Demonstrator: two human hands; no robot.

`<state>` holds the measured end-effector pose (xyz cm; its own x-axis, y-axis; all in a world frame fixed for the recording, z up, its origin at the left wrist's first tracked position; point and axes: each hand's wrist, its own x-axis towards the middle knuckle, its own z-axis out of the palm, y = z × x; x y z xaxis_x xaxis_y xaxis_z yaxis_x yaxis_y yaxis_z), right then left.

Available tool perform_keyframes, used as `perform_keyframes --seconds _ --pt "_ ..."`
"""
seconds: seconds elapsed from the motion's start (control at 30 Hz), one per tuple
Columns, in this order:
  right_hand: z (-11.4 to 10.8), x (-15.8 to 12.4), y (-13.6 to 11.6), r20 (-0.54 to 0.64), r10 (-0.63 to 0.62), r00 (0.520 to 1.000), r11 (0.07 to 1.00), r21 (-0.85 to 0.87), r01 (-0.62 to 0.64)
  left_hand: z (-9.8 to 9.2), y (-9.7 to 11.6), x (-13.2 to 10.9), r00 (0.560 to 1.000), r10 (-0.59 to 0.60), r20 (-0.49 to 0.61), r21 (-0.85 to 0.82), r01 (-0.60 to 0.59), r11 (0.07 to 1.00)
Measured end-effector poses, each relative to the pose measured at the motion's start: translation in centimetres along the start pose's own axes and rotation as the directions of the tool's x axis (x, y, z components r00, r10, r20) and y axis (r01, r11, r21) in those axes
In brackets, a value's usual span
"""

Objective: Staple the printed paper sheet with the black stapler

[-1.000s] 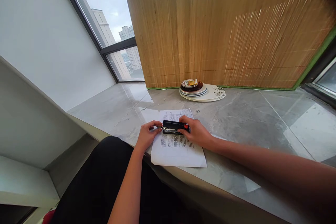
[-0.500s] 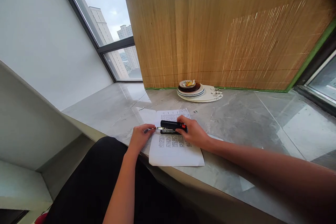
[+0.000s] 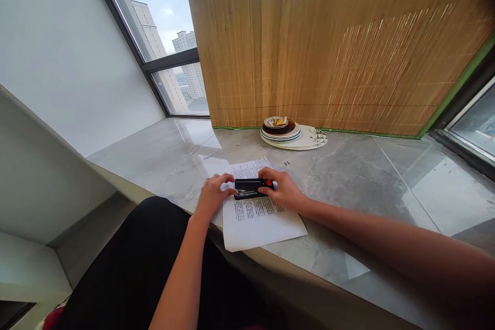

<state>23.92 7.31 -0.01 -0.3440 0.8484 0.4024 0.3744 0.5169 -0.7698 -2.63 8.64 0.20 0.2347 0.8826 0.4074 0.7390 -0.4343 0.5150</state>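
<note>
Grey marbled tabletop (image 3: pixel 344 170) below a tan bamboo blind (image 3: pixel 294 46), a black stapler with a red mark (image 3: pixel 249 184) at centre frame.
The right hand's (image 3: pixel 288 193) fingers hold the stapler over printed white paper (image 3: pixel 259 229); the left hand's (image 3: pixel 211 197) fingers curve narrowly at its left end, grip unclear.

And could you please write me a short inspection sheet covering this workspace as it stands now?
Surface: grey marbled counter with pale joint lines.
Job's things: black stapler with a red part, over printed paper whose near left corner reaches past the counter's front edge.
Clutter: stacked plates and an oval plate near the blind; tiny bits, too small to identify.
Hands: right hand grips the stapler's red-marked end; left hand has thumb and fingertip at the other end.
Cables: nothing seen on the counter.
Surroundings: woven blind, window, tall buildings outside.
</note>
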Motion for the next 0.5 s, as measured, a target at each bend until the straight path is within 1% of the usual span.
perform_keyframes --seconds 0.07,0.17,0.3,0.4,0.5 --pt "0.0 0.1 0.1 0.006 -0.010 1.000 1.000 0.005 0.010 0.1 -0.1 0.2 1.000 0.012 0.003 0.057 -0.012 0.998" --pt "0.2 0.2 0.1 0.015 -0.016 1.000 1.000 -0.004 0.016 0.2 -0.4 0.1 1.000 0.011 0.009 0.090 -0.012 0.996" --pt "0.8 0.1 -0.5 0.055 -0.031 0.998 0.997 -0.065 0.035 -0.2 -1.2 -0.5 1.000 -0.001 0.009 0.049 0.000 0.999" --pt "0.8 -0.1 -1.2 0.126 -0.079 0.989 0.987 -0.127 0.095 -0.8 -1.9 -1.0 1.000 -0.019 -0.017 0.001 0.019 1.000" --pt "-0.2 -0.1 -1.7 0.238 -0.088 0.967 0.975 -0.179 0.133 -1.2 -2.5 -1.3 0.999 -0.044 -0.028 0.013 0.044 0.999"
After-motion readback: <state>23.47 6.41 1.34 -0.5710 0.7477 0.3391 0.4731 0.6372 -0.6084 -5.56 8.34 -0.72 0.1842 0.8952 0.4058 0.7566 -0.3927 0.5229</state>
